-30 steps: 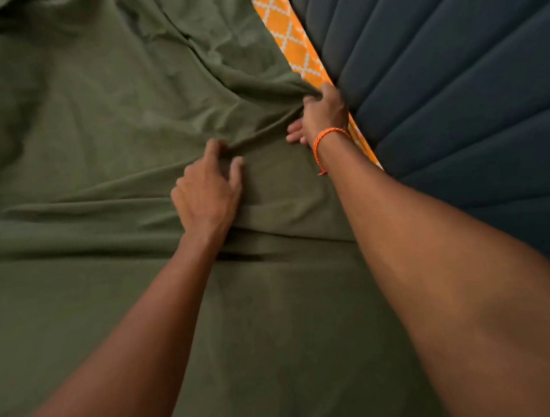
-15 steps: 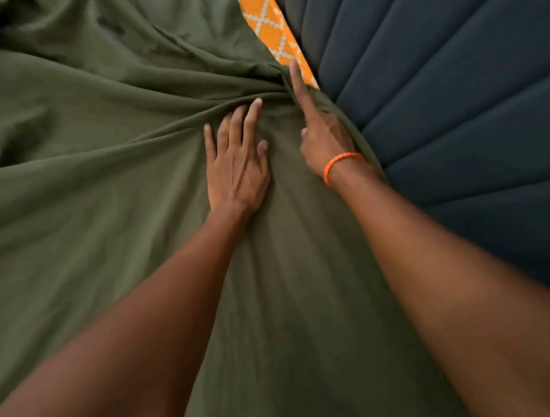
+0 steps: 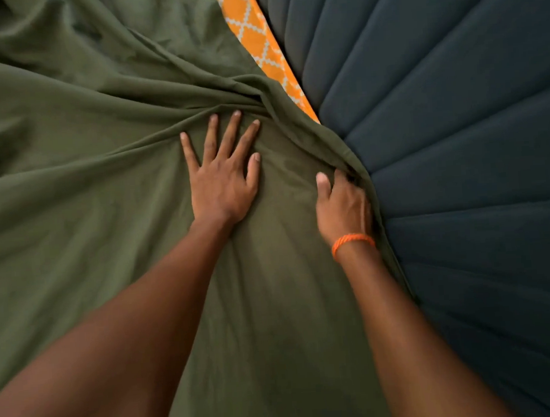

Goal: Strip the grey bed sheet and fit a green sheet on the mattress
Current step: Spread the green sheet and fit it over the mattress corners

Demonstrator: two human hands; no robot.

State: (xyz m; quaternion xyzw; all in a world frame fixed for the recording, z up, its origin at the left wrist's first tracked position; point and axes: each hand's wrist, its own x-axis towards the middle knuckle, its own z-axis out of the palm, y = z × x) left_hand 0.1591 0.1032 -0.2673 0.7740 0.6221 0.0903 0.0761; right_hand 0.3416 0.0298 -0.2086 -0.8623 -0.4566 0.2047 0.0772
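The green sheet (image 3: pixel 89 187) lies in long wrinkles across the bed. My left hand (image 3: pixel 223 176) presses flat on it with the fingers spread, just below a bunch of folds. My right hand (image 3: pixel 342 204), with an orange band on the wrist, is at the sheet's right edge. Its fingers push down into the gap beside the dark blue padded headboard (image 3: pixel 456 132); the tips are hidden and the thumb sticks out straight. A strip of orange patterned mattress (image 3: pixel 257 38) shows uncovered between sheet and headboard. No grey sheet is in view.
The padded headboard fills the whole right side, tight against the mattress edge. Loose green fabric is heaped at the upper left (image 3: pixel 31 39).
My left hand has opened from a grip to a flat, spread press. My right hand has slid nearer along the headboard edge, and the sheet now covers more of the orange mattress.
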